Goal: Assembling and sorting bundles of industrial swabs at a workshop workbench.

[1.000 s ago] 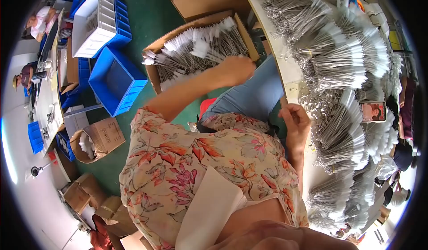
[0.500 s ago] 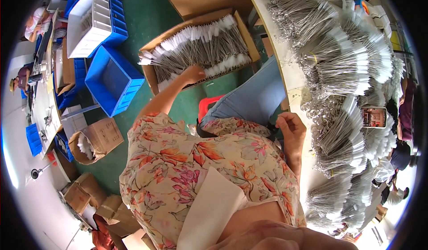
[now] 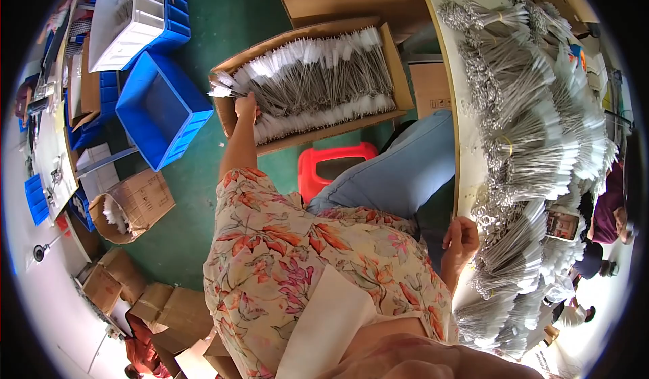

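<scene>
One left hand [image 3: 248, 107] at brushes [image 3: 318, 71], grip unclear — right hand [image 3: 462, 238] loosely curled — printed carton [image 3: 431, 85]

Your clothing: one cream blouse [image 3: 297, 247], orange and pink leaf-and-flower print, loose sleeves [image 3: 245, 179]; light-blue trousers [image 3: 414, 164].

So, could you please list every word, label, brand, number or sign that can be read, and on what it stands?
None can be read.
Cardboard carton with white contents, at left: printed marks, too blurred.
Cardboard carton beside the table: printed marks, too small.
Smartphone among wire-stemmed brushes: lit screen, no legible text.
</scene>
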Tool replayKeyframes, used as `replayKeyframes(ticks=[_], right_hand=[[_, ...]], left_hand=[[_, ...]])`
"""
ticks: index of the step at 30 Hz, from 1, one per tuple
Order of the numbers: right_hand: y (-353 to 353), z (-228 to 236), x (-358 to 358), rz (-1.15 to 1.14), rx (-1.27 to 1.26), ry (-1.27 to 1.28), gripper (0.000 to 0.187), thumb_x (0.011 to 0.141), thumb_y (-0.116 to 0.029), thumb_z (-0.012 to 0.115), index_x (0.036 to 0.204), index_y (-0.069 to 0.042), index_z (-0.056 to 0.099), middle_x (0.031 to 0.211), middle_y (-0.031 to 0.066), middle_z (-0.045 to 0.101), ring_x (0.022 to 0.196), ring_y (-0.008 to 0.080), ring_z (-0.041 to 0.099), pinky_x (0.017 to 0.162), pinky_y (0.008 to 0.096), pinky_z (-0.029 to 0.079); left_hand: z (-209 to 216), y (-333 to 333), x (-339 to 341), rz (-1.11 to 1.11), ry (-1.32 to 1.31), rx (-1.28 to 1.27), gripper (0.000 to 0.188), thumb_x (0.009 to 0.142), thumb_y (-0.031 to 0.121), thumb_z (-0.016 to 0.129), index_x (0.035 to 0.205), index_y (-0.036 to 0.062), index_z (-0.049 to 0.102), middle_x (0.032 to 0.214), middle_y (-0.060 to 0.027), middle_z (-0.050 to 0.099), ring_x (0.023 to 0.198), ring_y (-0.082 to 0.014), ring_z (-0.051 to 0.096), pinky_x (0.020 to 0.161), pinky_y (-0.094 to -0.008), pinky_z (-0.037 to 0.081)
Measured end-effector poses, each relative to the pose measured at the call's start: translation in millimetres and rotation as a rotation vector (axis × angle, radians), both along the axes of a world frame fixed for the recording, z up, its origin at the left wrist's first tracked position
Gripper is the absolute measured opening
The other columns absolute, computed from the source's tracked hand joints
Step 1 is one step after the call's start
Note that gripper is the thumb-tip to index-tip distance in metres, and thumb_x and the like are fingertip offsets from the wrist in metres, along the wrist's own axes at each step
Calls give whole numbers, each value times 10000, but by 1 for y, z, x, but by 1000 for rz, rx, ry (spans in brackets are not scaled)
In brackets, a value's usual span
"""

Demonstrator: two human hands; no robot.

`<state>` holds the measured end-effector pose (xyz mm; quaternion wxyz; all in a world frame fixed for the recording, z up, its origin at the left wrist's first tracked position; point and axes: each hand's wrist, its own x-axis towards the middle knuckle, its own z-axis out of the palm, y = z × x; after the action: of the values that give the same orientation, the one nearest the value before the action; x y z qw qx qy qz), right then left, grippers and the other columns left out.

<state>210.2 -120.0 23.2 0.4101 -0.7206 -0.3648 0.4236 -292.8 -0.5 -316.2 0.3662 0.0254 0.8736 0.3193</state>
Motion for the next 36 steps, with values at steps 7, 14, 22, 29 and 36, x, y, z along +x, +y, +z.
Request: replayKeyframes(ticks=[7, 14, 22, 29, 36], right_hand=[[7, 3, -5, -41, -33, -26, 55, 824, -53, 575, 834, -1, 562, 556, 10, 493, 409, 44, 405, 344, 170, 277], [5, -2, -2, -36, 4, -54, 84, 812, -83, 596, 825, -8, 560, 533, 8, 493, 387, 44, 406, 340, 167, 285], [7, 5, -1, -33, -40, 73, 60, 796, -12, 594, 851, -2, 574, 579, 20, 550, 441, 47, 466, 400, 174, 338], [3, 9, 10, 99, 49, 155, 57, 784, -5, 614, 839, -7, 599, 676, 24, 584, 526, 54, 529, 470, 185, 417], [-22, 17, 45, 189, 148, 333, 66, 798, -54, 623, 856, -24, 611, 717, 21, 593, 618, 69, 552, 522, 216, 441]], left_hand=[[-38, 32, 9, -535, -134, -207, 154, 787, 43, 484, 759, -31, 616, 668, -149, 606, 545, -254, 621, 409, -331, 492], [-81, 67, 25, -990, -64, -426, 214, 840, 27, 406, 952, -20, 581, 782, -142, 598, 577, -264, 604, 411, -386, 492], [-82, 27, -24, -1282, 401, -332, 144, 684, 88, 539, 667, 32, 671, 731, -183, 639, 691, -277, 643, 591, -388, 493], [-3, 21, -24, -389, -103, -148, 210, 824, 269, 534, 905, 77, 559, 688, -83, 551, 528, -207, 549, 416, -367, 472], [85, 77, -50, -322, -355, 343, 232, 847, 285, 524, 776, 63, 526, 558, -27, 476, 420, -138, 431, 377, -273, 366]])
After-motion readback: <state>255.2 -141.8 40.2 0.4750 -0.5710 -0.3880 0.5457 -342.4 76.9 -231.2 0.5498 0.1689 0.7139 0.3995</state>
